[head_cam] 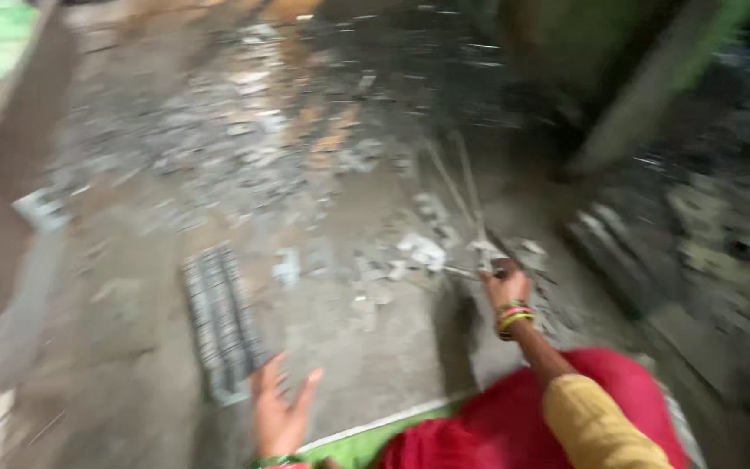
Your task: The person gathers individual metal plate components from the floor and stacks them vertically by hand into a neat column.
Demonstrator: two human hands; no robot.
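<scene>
Blurred right hand (pixel 505 284) on indistinct thin rods (pixel 466 195)

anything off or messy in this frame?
Yes. Pale scraps and grey debris lie strewn loose over the concrete floor. A ribbed grey strip lies by the open left hand. The right hand grips thin rods. Motion blur hides detail.

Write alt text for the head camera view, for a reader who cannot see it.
Blurred downward view: the right hand, bangles on its wrist, grips thin rods over a grey floor strewn with metal scraps. The left hand hovers open beside a flat ridged metal strip.
</scene>
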